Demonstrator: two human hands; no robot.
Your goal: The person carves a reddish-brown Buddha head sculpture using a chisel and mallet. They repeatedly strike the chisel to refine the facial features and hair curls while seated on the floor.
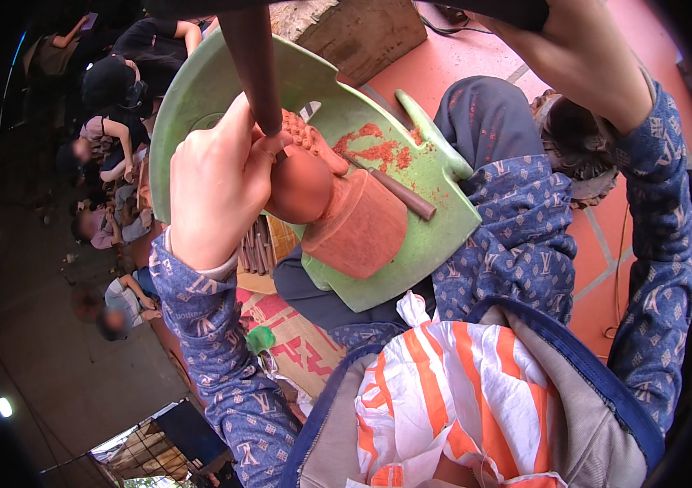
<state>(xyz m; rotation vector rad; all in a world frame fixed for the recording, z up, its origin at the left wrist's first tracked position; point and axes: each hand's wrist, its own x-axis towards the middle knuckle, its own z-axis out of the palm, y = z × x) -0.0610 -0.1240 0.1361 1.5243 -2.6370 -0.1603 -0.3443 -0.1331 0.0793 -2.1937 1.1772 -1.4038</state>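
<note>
My left hand [220,175] is closed round the lower end of a carving chisel [255,69] with a long dark brown handle; its fingers hide the blade. They are against a reddish wooden bust [358,228] with carved curls, tilted on its side on a green plastic chair [435,276]. My right hand [565,57] is raised at the upper right, its fingers bent round a dark thing [517,11] cut off by the top edge. A second chisel [403,193] lies on the chair beside the bust, near red wood shavings [385,153].
A wooden block [362,37] stands beyond the chair. Several more tool handles [258,248] lie under my left wrist, near printed cardboard [301,337]. A dark carved wooden piece [578,150] is by my knee on the tiled floor [598,236]. Several people sit off to the left.
</note>
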